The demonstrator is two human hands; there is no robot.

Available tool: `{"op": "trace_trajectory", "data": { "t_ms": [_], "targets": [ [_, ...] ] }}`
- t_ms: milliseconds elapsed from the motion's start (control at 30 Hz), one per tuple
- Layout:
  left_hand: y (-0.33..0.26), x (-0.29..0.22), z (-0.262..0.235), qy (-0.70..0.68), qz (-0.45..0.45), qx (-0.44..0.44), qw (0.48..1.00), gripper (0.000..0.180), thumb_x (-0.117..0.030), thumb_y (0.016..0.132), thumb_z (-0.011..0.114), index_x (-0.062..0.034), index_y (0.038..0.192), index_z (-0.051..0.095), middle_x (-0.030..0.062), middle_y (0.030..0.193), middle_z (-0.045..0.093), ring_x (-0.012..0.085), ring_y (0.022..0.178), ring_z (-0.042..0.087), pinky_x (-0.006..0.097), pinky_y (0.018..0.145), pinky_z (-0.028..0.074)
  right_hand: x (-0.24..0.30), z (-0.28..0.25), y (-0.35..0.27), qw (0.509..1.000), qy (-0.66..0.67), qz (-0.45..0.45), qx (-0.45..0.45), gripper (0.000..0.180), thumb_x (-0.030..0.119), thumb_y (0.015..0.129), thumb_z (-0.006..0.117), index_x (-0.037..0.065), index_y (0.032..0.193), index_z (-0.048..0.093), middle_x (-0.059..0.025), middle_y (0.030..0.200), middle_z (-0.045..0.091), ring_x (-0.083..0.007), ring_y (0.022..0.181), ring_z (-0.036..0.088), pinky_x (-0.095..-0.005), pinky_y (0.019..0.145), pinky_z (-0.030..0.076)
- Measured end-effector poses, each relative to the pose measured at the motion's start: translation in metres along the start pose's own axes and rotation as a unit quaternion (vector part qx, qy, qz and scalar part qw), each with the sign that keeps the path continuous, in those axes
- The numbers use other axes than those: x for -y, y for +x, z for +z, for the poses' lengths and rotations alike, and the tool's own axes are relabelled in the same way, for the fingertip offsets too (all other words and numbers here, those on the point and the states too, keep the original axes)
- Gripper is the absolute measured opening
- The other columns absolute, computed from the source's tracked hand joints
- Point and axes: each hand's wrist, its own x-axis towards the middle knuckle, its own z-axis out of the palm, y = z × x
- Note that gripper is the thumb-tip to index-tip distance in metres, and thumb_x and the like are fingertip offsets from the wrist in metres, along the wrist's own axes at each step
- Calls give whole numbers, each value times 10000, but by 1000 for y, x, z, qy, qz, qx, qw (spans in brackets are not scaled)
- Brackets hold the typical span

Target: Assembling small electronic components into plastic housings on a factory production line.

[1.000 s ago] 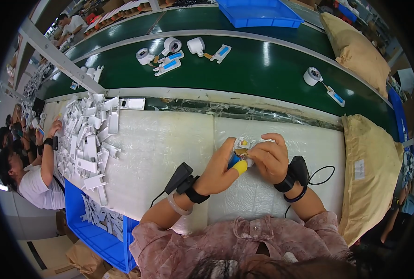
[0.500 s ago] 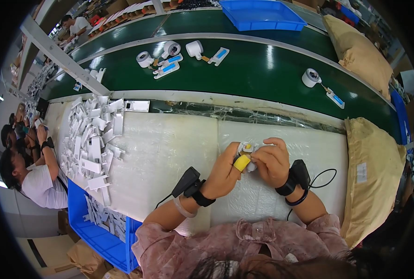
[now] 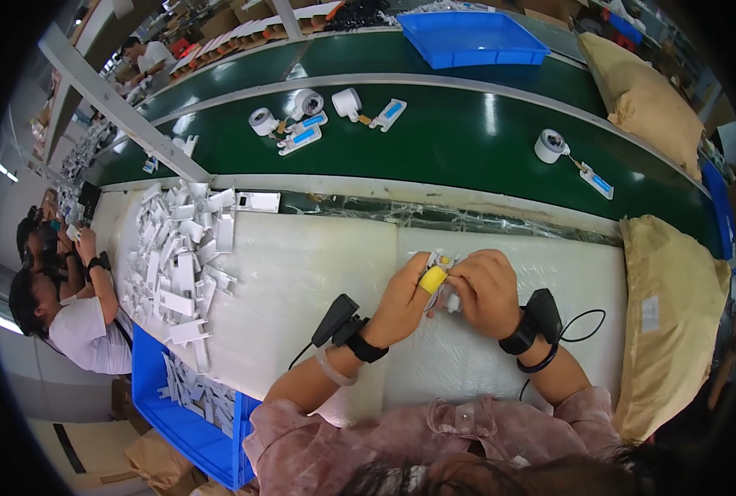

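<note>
White part (image 3: 451, 302) — apparently unfinished
Left hand (image 3: 398, 307) and right hand (image 3: 489, 294) hold it — joined units (image 3: 346, 103) far, loose casings (image 3: 186, 271) heaped left.

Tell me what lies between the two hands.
In the head view, a small white part, partly hidden, lies between the left hand and the right hand.

Factory workshop: green conveyor belt (image 3: 459, 140), heaped parts (image 3: 178, 256) (co-workers (image 3: 87, 331) alongside).
</note>
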Motion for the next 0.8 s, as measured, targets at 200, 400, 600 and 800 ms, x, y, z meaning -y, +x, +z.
{"op": "trace_trajectory", "data": {
  "t_ms": [200, 400, 600, 800],
  "targets": [
    [65, 24, -66, 96, 48, -24, 994, 339, -49, 888, 533, 4, 1222, 529, 141, 1134, 615, 240, 1026, 592, 336, 898, 468, -56, -5, 32, 997, 13, 76, -8, 70, -11, 828, 634, 23, 881, 603, -92, 822, 619, -230, 723, 596, -341, 691, 480],
    [176, 52, -237, 547, 84, -279, 785, 444, -191, 746, 721, 8, 1129, 614, 217, 1126, 618, 411, 1086, 554, 479, 935, 445, -162, 9, 66, 944, 117, 292, -94, 119, 40, 925, 591, -30, 1021, 595, -80, 877, 642, -141, 711, 621, -269, 652, 506],
    [227, 72, -310, 696, -6, -248, 674, 783, -427, 734, 695, -98, 1398, 441, 168, 1363, 516, 384, 1184, 532, 478, 1046, 381, -159, 23, 81, 982, -153, 91, -67, 427, 9, 810, 656, 3, 1212, 513, -207, 1177, 560, -376, 1084, 544, -415, 930, 449],
    [253, 53, -276, 730, -96, -223, 639, 593, -520, 788, 639, -107, 1214, 637, 155, 1211, 597, 337, 1133, 543, 454, 991, 420, -152, 80, 114, 988, -65, 52, 127, 516, 55, 786, 693, 25, 1263, 498, -174, 1294, 521, -370, 1192, 503, -424, 1007, 425]
  ]
}}
